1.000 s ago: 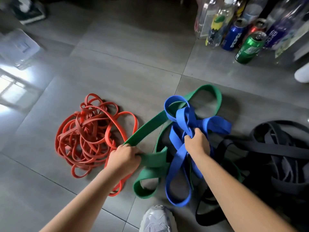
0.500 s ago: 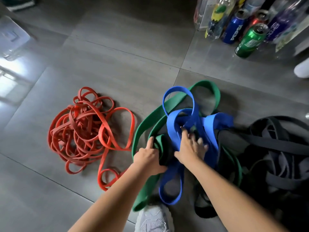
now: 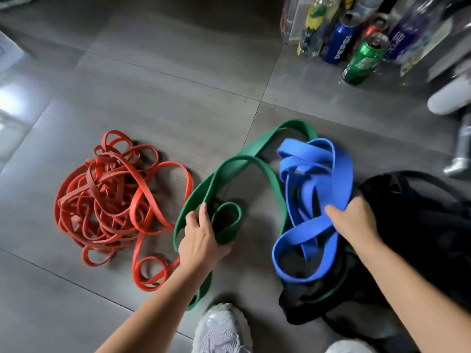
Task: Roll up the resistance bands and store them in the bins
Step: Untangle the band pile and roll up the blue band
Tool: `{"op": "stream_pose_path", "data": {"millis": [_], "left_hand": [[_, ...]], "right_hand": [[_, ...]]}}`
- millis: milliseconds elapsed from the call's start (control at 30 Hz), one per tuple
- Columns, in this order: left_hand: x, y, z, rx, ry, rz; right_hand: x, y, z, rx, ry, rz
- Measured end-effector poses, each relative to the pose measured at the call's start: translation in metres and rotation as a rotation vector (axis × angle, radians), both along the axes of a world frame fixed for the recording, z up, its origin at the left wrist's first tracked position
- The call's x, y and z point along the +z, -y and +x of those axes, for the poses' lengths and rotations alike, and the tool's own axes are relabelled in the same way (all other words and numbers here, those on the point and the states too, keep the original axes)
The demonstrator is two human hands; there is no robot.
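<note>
Loops of flat, matte green band (image 3: 196, 197)

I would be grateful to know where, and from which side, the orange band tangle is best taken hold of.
Probably the single loop trailing out of the orange band tangle on the person's near side. It lies flat and alone on the floor, clear of the knot, so a pinch from above at that near edge should not snag the rest.

Bottles (image 3: 314, 29) headless at the top edge; black bands (image 3: 420, 225) one indistinct dark heap.
</note>
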State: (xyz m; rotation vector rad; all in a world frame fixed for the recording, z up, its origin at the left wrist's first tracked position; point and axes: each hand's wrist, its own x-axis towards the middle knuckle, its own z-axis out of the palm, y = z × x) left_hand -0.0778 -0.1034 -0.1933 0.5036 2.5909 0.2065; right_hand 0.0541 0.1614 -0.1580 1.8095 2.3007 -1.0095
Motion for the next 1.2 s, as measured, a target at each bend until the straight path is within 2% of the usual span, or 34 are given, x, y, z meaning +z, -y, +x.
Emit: {"op": "stream_pose_path", "data": {"millis": [100,200,300,367,433,533,667,733,800,900,967,1000,1033,1100,1200], "left_hand": [[-0.004,-0.011,-0.013,0.047,0.018,-0.062],[-0.003,-0.024,-0.022,0.045,0.122,-0.118],[0.012,-0.042,-0.029,0.114,0.147,0.169],[0.031,-0.048,-0.046,0.27,0.06,0.444],[0.055,-0.047,-0.078,0.375,-0.114,0.64],[0.092,-0.039,-0.135,0.505,-0.298,0.751],[0.126,-0.038,-0.182,0.656,-0.372,0.903],[0.125,-0.049,-0.184,0.596,-0.342,0.816],[0.114,-0.066,-0.166,0.445,-0.26,0.665],[0.078,-0.082,-0.121,0.082,-0.121,0.264],[0.053,-0.083,-0.095,-0.183,-0.063,-0.046],[0.041,-0.083,-0.088,-0.271,-0.023,-0.118],[0.031,-0.084,-0.085,-0.313,0.027,-0.145],[0.02,-0.092,-0.09,-0.265,0.086,-0.097],[0.022,-0.116,-0.097,-0.177,-0.079,-0.009]], "right_hand": [[-0.011,0.03,-0.011,0.126,-0.022,-0.13],[-0.025,0.065,-0.029,0.114,-0.086,-0.308],[-0.039,0.077,-0.042,0.016,0.031,-0.331],[-0.041,0.07,-0.046,-0.134,-0.005,-0.339],[-0.038,0.058,-0.043,-0.207,-0.058,-0.273],[-0.024,0.031,-0.034,-0.259,-0.273,-0.086],[0.013,-0.017,-0.039,-0.471,-0.596,-0.003],[0.032,-0.032,-0.047,-0.555,-0.737,0.028],[0.043,-0.039,-0.048,-0.583,-0.802,0.032],[0.053,-0.042,-0.04,-0.583,-0.853,0.005],[0.062,-0.048,-0.032,-0.677,-0.953,-0.001],[0.066,-0.053,-0.028,-0.721,-1.004,0.0],[0.07,-0.058,-0.024,-0.748,-1.038,0.004],[0.07,-0.067,-0.016,-0.756,-1.036,0.005],[0.058,-0.071,-0.004,-0.814,-0.991,0.006]]}}
